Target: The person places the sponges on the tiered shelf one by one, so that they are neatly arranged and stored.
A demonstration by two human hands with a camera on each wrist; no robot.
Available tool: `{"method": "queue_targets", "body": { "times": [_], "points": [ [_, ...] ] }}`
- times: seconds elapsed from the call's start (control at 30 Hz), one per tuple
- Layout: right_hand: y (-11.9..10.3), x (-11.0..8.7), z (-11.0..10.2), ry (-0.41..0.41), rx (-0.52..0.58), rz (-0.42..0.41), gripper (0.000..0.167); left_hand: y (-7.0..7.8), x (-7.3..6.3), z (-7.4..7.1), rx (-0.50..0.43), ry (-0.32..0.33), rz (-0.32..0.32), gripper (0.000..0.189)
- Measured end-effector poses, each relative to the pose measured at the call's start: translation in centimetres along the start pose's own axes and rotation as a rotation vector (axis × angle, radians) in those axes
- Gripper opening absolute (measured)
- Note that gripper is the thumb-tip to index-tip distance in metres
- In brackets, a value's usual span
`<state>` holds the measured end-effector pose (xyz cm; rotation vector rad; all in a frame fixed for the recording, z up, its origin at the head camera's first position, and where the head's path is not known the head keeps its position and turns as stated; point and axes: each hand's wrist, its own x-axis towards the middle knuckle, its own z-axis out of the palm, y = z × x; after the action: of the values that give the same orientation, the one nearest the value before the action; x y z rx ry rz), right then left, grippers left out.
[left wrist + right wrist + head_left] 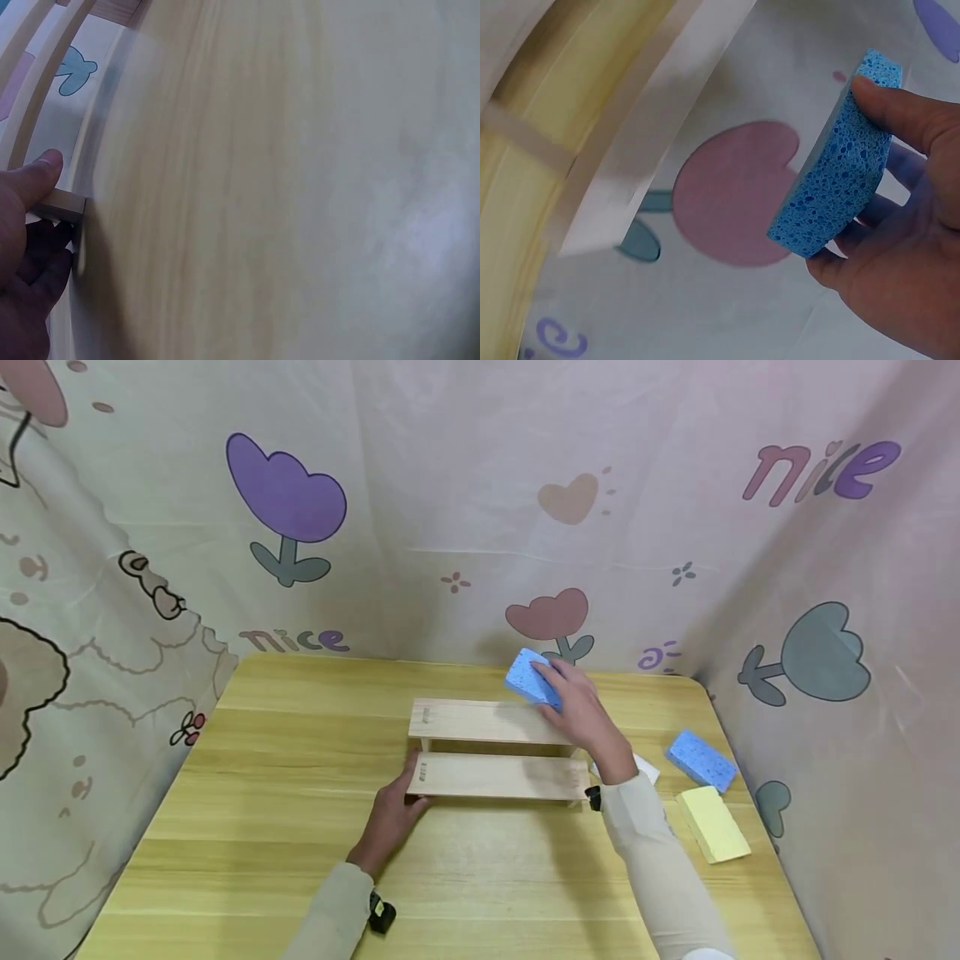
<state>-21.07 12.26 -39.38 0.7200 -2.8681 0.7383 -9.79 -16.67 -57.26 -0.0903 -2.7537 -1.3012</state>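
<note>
A small two-step wooden shelf [498, 775] of pale bare wood stands mid-table. My left hand [392, 817] grips its left end at the lower step; in the left wrist view the thumb [46, 169] lies over the wooden end piece [61, 202] with the fingers curled beneath. Above the right part of the upper step, my right hand [581, 708] holds a blue sponge [531, 677]. Seen from the right wrist, the porous sponge [840, 161] is pinched between thumb and fingers, raised off the shelf and tilted.
At the table's right side lie a second blue sponge [701, 760] and a yellow sponge [712, 824]. A white piece [647, 768] shows partly behind my right forearm. The wooden table [300, 718] meets a printed cloth backdrop [420, 485] at the back and right.
</note>
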Motion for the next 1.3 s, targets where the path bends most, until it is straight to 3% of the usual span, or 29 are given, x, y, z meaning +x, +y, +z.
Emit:
{"method": "queue_targets", "body": {
  "times": [0.4,1.1,1.3],
  "points": [
    [-2.5,1.9,2.1,-0.043,0.031,-0.111,0.060,-0.1,0.0,-0.1,0.003,0.017,0.051,0.087],
    [-5.5,3.1,5.4,-0.111,0.030,-0.233,0.056,-0.1,0.0,-0.1,-0.010,0.005,0.029,0.088],
    [-5.9,3.1,6.0,-0.142,0.043,-0.228,0.056,-0.2,0.0,0.0,-0.003,0.002,0.031,0.088]
  ]
}}
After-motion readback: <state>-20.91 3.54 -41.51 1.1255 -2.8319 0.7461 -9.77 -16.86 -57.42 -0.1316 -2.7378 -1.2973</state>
